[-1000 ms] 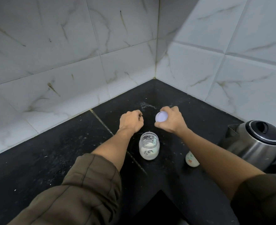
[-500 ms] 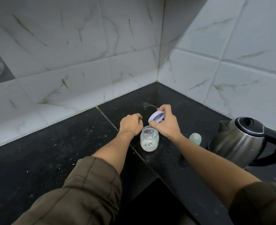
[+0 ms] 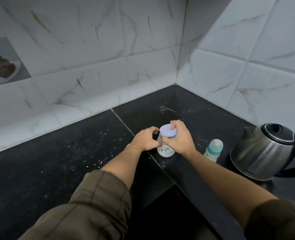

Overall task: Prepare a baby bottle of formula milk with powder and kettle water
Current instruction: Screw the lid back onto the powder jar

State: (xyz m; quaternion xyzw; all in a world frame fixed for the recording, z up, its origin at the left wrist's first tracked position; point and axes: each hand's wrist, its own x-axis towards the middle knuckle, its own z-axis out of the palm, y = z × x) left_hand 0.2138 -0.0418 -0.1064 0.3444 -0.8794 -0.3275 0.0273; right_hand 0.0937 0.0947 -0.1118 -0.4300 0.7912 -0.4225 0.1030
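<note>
While I lean over the corner, white marbled wall tiles fill everything above, and below them runs the black speckled tabletop, dusted with pale crumbs and flecks. Over on my right, the steel kettle stands upright with its black lid closed and its handle pointing away to the right. My olive sleeves are pushed up, both forearms reaching in toward the middle. My left grip is curled round the upper side of the powder jar, fingers bent in against the glass, steadying it where it stands on the tabletop. My right grip comes over from the other side, fingers and thumb wrapped round the edge of the lid. White powder sits in the jar's lower part. Just right of my right wrist, between the jar and the kettle, the baby bottle stands with its teal collar and clear cap on. The lilac lid sits over the jar's mouth, slightly tilted toward me; whether it is seated I can't tell.
</note>
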